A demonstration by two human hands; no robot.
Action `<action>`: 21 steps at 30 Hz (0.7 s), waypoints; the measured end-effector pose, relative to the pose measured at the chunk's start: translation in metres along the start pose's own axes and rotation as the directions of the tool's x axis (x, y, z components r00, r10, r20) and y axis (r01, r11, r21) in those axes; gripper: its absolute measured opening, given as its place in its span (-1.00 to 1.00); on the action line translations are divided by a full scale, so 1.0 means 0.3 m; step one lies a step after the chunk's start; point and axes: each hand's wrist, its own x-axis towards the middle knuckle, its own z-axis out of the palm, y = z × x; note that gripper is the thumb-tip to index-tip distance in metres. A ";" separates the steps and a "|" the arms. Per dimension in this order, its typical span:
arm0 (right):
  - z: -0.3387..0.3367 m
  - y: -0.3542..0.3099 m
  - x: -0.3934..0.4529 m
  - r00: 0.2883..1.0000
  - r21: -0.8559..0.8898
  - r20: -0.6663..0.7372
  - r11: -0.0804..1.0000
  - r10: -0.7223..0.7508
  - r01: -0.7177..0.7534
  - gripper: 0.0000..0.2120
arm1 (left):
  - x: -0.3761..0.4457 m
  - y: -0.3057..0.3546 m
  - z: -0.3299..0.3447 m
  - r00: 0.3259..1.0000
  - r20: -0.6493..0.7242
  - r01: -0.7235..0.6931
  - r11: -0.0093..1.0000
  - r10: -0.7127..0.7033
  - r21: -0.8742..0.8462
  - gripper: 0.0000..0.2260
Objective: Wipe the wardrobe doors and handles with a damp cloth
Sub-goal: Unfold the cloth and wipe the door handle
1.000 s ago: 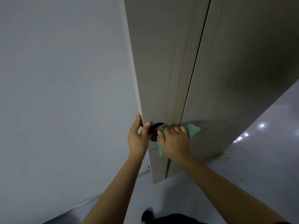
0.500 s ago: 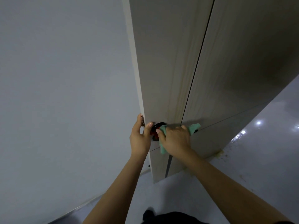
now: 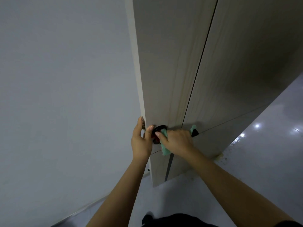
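1. The right hand is curled around a green cloth, pressing it over the black handle on the wardrobe door; cloth ends stick out above and below the fist.
2. The left hand grips the door's outer edge, fingers hooked behind it and thumb on the front just beside the handle, which looks like bracing.
3. A dark end of the handle shows past the right hand, near the seam with the neighbouring door.
4. Judging by this, the handle is the step in hand. Whether the door panels are already wiped cannot be told; no damp streaks show.
5. No containers are in view, no bucket or basin.
6. Beyond lie a plain wall and a glossy floor.
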 end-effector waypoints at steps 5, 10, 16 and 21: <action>0.089 0.072 -0.004 0.889 -0.061 -0.426 0.986 -0.166 0.155 -0.54 | 0.004 -0.004 -0.002 0.999 -0.032 -0.028 0.998 0.030 0.053 -0.58; 0.089 0.187 0.020 0.838 -0.039 -0.532 0.992 -0.121 0.119 -0.54 | 0.009 -0.005 -0.014 0.999 -0.011 -0.036 0.996 0.037 0.084 -0.56; 0.138 0.052 -0.021 0.824 -0.003 -0.565 0.999 -0.045 0.052 -0.61 | 0.003 0.000 -0.014 1.000 -0.005 -0.025 0.994 0.025 0.110 -0.53; 0.103 0.128 -0.007 0.825 -0.047 -0.551 0.992 -0.122 0.115 -0.57 | 0.008 -0.005 -0.026 1.000 0.009 -0.028 0.991 0.028 0.128 -0.55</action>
